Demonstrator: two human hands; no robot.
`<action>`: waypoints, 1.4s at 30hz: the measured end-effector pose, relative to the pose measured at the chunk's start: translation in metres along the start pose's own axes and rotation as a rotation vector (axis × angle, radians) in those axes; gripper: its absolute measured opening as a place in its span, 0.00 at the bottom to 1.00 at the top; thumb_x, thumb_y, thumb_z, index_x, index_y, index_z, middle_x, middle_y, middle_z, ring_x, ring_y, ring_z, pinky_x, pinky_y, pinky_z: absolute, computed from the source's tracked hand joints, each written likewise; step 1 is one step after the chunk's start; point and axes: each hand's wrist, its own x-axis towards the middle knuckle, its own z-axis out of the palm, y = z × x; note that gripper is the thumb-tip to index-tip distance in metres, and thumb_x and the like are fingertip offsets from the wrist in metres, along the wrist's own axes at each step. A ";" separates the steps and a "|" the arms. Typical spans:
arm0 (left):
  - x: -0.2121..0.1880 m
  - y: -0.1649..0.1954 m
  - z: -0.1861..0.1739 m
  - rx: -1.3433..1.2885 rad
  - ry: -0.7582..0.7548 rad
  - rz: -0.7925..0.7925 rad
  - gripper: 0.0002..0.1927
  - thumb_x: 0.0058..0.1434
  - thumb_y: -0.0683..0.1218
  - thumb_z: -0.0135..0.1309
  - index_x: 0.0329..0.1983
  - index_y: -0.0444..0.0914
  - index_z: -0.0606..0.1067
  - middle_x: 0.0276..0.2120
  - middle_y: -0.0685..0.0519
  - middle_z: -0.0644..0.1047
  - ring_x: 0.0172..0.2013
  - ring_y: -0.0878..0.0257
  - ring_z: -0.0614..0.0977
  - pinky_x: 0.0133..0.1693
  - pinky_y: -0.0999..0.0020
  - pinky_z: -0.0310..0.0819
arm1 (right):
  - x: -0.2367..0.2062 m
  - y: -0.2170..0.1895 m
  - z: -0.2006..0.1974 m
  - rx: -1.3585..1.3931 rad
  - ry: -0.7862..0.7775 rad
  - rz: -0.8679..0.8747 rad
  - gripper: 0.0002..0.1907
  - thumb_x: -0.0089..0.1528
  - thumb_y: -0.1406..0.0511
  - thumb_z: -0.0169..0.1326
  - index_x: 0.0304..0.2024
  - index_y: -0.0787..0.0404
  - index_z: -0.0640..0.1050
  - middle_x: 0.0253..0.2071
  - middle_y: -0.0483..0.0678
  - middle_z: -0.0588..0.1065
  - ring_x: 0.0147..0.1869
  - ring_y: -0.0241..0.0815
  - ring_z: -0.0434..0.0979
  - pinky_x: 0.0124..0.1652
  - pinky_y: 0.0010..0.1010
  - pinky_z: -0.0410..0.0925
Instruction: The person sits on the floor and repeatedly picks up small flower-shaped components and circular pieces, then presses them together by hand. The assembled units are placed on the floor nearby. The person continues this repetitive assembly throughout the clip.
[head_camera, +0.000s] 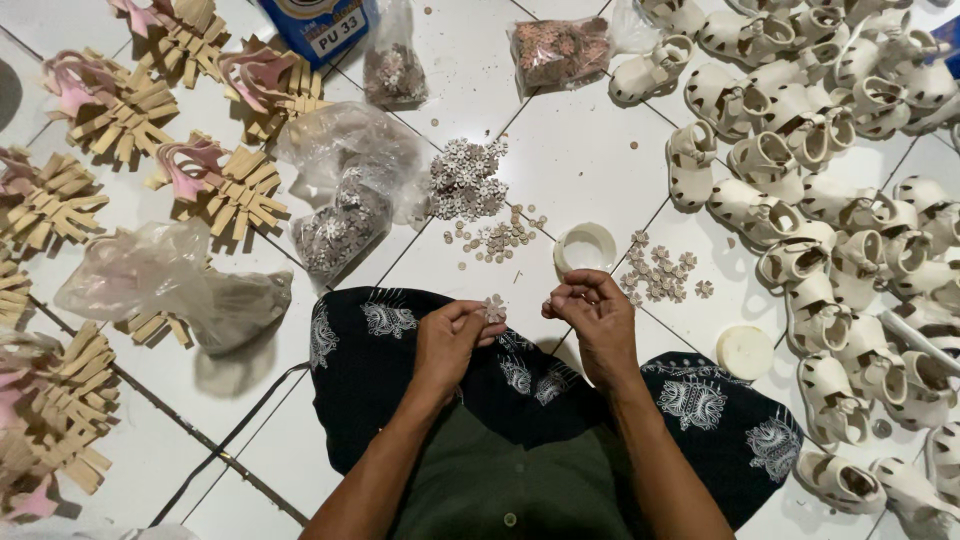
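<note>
Flower (494, 308) — small, pale, pinched at the left hand's (450, 335) fingertips, held over the lap just above the dark patterned cloth (520, 375).

Left to right:
- Far left: strap bundles (115, 105), pink and tan, fanned out across the white tile floor (590, 150), more down the left edge.
- Crumpled bag (170, 285) near them, looks mostly empty.
- Blue carton (320, 28) at top edge.
- Clear bags (350, 190) of flower pieces, one open and spilling toward centre. Two smaller bags further up, one by the carton, one at top centre.
- Centre: loose pile (467, 178) of pale flowers on the tile, brownish beads (495, 240) scattered just below it.
- Left hand: thumb and fingers closed on the flower, other fingers curled.
- Right hand (598, 318): fingertips pinched together on something tiny — too small to tell what. Close to the left hand, not touching it.
- Round white tub (585, 247) just beyond the right hand, open side up.
- Small flower cluster (660, 275) beside the tub.
- White lid (745, 352) on the tile near the right knee.
- Right side: cream sandals (820, 180), many, heaped from top edge to bottom corner.
</note>
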 end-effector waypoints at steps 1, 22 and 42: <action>-0.001 0.001 0.001 -0.009 -0.006 -0.004 0.14 0.68 0.41 0.50 0.48 0.25 0.76 0.39 0.40 0.84 0.40 0.54 0.88 0.42 0.67 0.83 | -0.003 -0.003 0.000 -0.011 -0.001 -0.021 0.19 0.61 0.75 0.59 0.54 0.72 0.71 0.42 0.54 0.76 0.45 0.41 0.82 0.47 0.35 0.79; 0.004 -0.003 -0.022 -0.021 0.029 -0.022 0.12 0.68 0.43 0.49 0.47 0.28 0.77 0.39 0.42 0.85 0.40 0.55 0.89 0.41 0.68 0.82 | 0.162 0.037 -0.001 -0.934 0.127 -0.045 0.19 0.63 0.70 0.54 0.57 0.63 0.74 0.43 0.50 0.80 0.44 0.41 0.83 0.45 0.33 0.78; 0.042 -0.019 -0.028 -0.044 0.059 -0.075 0.13 0.68 0.42 0.49 0.48 0.28 0.76 0.39 0.41 0.85 0.40 0.55 0.89 0.40 0.67 0.83 | 0.141 0.103 0.023 -1.152 -0.037 -0.202 0.22 0.62 0.72 0.55 0.59 0.62 0.74 0.47 0.58 0.79 0.49 0.53 0.80 0.48 0.43 0.73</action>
